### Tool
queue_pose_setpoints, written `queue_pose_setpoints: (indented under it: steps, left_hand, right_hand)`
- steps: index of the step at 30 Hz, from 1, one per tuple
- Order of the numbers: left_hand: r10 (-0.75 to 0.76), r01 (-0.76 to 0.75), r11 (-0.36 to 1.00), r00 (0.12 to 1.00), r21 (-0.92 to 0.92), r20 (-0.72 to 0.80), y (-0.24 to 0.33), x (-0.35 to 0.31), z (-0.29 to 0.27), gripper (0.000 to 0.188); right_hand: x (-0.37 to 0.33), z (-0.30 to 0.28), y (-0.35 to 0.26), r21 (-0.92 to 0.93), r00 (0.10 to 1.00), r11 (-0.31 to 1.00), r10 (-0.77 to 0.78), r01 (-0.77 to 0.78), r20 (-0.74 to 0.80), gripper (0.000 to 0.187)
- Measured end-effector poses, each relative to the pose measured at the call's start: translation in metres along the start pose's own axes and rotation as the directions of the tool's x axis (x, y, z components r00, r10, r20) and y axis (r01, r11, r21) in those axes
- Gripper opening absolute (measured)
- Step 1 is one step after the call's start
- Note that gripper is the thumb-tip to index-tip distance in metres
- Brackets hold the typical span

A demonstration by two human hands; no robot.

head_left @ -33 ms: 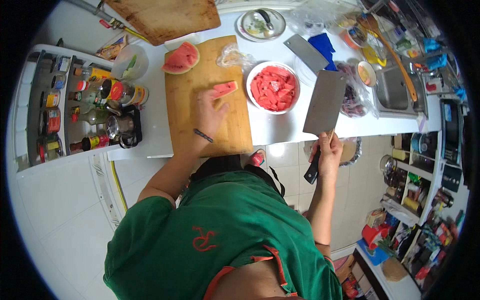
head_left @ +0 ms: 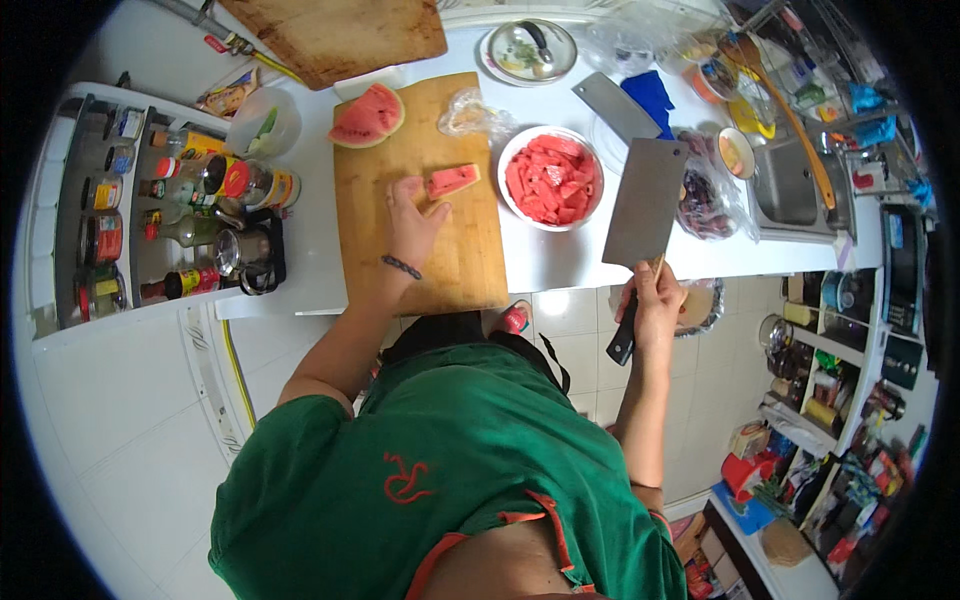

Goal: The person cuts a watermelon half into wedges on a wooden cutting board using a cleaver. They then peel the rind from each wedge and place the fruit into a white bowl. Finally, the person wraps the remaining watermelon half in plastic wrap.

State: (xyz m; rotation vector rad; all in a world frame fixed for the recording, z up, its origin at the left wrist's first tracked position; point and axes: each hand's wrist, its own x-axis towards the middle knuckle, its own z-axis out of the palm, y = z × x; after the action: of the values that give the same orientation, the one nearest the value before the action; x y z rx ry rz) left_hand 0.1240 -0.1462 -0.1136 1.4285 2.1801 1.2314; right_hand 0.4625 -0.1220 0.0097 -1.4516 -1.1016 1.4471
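My left hand is over the wooden cutting board, thumb and fingers spread. Just beyond its fingertips lies a small cut watermelon piece with a strip of rind; I cannot tell whether they touch. A larger watermelon wedge rests at the board's far left corner. In my right hand is a cleaver, gripped by its black handle with the broad blade pointing away from me, over the counter's front edge. Right of the board stands a white bowl filled with watermelon chunks.
Crumpled clear plastic lies on the board's far right. Behind the held blade are a second cleaver and a blue cloth. A bag of dark fruit sits before the sink. Bottles fill a rack at left.
My left hand has shifted slightly left of the small watermelon piece, its fingers less over it. The cleaver in my right hand stays nearly in place.
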Motion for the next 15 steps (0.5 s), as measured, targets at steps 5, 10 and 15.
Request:
queue_pose_setpoints:
  steps: [5,10,15]
  left_hand:
    - [0.017,-0.067,0.939,0.989,0.336,0.149,-0.024,0.02,-0.003,0.047]
    - [-0.175,0.268,0.896,0.946,-0.354,0.275,-0.046,0.024,0.007,0.033]
    - [-0.144,0.281,0.712,0.955,-0.643,0.257,-0.028,0.033,0.009,0.026]
  right_hand:
    - [0.018,0.037,-0.004,-0.055,0.993,0.998,0.019,-0.013,0.113,0.02]
    - [0.021,0.045,0.004,-0.081,0.994,0.996,0.052,-0.045,0.096,0.019]
    - [0.021,0.048,0.013,-0.114,0.989,0.987,0.12,-0.11,0.086,0.019]
